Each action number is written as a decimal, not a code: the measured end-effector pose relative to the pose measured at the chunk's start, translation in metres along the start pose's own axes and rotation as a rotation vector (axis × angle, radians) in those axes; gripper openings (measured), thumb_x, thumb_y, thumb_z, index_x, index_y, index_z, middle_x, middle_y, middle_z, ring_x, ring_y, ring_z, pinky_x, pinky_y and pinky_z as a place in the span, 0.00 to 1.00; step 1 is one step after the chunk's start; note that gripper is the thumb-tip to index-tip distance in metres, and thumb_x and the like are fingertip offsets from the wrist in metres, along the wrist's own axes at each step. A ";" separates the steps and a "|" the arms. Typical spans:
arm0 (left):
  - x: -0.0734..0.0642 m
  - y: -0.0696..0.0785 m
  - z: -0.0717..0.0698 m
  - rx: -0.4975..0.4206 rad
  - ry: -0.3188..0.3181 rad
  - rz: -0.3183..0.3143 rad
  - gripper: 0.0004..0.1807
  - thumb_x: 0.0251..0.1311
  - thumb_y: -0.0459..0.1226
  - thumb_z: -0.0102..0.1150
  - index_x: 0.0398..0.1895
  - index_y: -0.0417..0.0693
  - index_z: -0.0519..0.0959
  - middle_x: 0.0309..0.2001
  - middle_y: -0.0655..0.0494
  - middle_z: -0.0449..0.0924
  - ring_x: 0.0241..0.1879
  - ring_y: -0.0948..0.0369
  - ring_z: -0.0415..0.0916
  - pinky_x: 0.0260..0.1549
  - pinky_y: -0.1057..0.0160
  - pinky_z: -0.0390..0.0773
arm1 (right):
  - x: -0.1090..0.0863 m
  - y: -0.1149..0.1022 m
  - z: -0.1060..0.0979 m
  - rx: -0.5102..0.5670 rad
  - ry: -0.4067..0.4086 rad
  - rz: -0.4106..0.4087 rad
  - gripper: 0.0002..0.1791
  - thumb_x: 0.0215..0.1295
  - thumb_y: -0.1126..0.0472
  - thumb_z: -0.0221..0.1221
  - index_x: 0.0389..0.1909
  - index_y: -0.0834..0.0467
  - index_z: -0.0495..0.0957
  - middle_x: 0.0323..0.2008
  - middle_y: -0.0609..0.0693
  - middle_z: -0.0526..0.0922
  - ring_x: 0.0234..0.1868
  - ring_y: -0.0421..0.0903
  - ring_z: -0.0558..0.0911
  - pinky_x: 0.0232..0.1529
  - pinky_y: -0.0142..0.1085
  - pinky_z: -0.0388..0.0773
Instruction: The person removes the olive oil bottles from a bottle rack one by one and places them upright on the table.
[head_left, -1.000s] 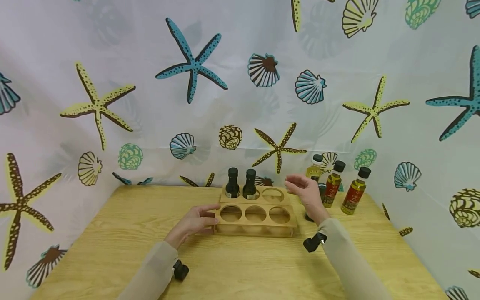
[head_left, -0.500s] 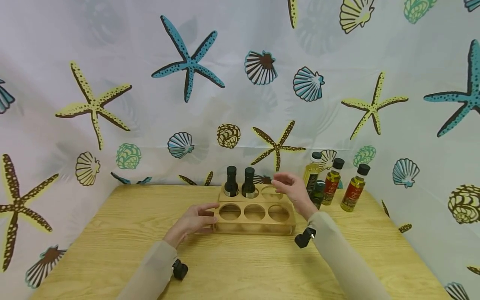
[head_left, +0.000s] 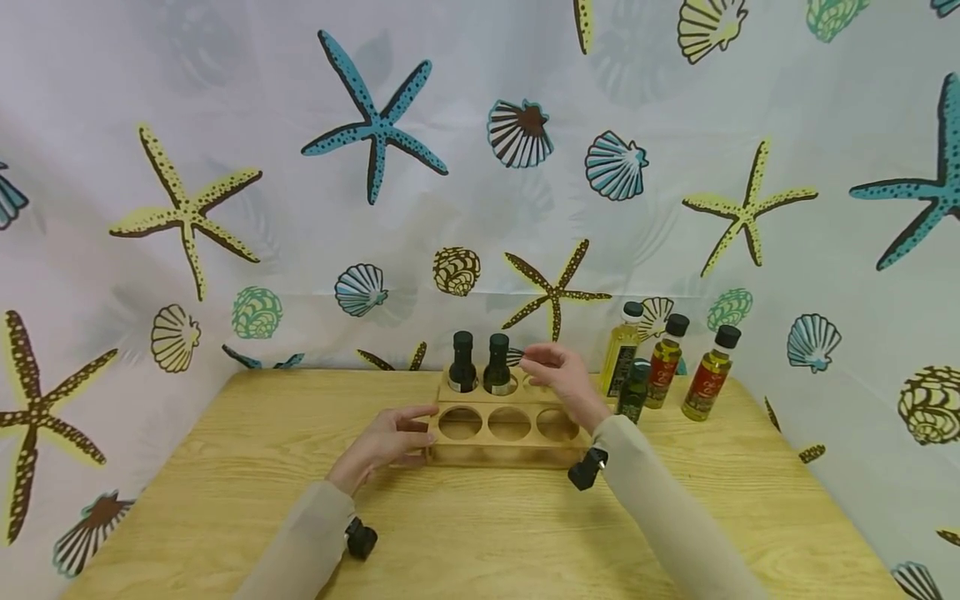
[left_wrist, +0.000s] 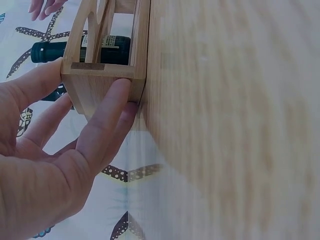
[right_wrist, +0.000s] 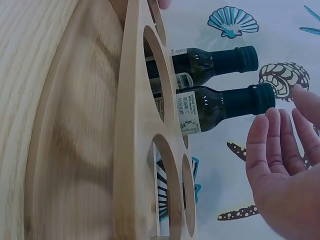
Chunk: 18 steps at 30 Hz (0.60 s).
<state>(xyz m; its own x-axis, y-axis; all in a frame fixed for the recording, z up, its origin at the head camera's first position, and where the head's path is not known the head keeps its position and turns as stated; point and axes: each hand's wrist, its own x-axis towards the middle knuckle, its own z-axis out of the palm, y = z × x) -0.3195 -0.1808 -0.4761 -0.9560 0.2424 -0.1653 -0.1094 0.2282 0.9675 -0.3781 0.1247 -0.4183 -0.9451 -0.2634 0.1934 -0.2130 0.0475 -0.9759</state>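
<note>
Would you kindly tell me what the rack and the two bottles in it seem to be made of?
Rack: pale wood or bamboo, smooth satin finish, judging by its faint grain.
Two bottles: probably dark, glossy glass, given the bright highlights.

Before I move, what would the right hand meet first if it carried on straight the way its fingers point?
Most likely the right hand would meet the nearer dark bottle in the wooden rack, around its cap; exact depth is unclear.
</note>
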 end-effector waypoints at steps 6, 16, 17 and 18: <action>0.001 0.001 0.001 0.001 -0.002 0.007 0.31 0.65 0.34 0.61 0.71 0.51 0.68 0.68 0.34 0.64 0.63 0.44 0.71 0.48 0.48 0.83 | 0.007 0.004 0.006 -0.009 0.004 0.007 0.18 0.68 0.59 0.62 0.56 0.60 0.78 0.55 0.60 0.80 0.56 0.56 0.79 0.58 0.54 0.77; 0.001 0.000 0.001 0.008 0.006 0.018 0.30 0.65 0.33 0.61 0.71 0.50 0.68 0.67 0.33 0.65 0.61 0.45 0.73 0.48 0.48 0.83 | 0.020 0.011 0.014 0.003 0.017 0.011 0.23 0.67 0.60 0.63 0.58 0.67 0.75 0.55 0.64 0.80 0.50 0.47 0.83 0.58 0.54 0.77; 0.001 0.000 0.001 0.009 0.005 0.018 0.30 0.65 0.33 0.61 0.71 0.50 0.68 0.67 0.33 0.65 0.61 0.45 0.73 0.48 0.48 0.83 | 0.021 0.012 0.014 0.004 0.022 0.011 0.23 0.67 0.59 0.63 0.58 0.67 0.75 0.55 0.64 0.80 0.51 0.50 0.82 0.58 0.54 0.77; 0.000 0.000 0.001 0.008 0.005 0.016 0.30 0.65 0.33 0.61 0.71 0.51 0.68 0.67 0.34 0.65 0.61 0.45 0.73 0.48 0.48 0.83 | 0.022 0.013 0.014 0.002 0.027 0.014 0.23 0.67 0.59 0.63 0.58 0.67 0.76 0.54 0.63 0.80 0.52 0.52 0.81 0.58 0.54 0.77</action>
<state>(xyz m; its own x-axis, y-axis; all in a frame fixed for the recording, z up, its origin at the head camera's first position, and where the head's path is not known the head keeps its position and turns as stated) -0.3195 -0.1794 -0.4769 -0.9588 0.2418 -0.1490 -0.0920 0.2322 0.9683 -0.3978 0.1057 -0.4286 -0.9543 -0.2363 0.1828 -0.1996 0.0492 -0.9786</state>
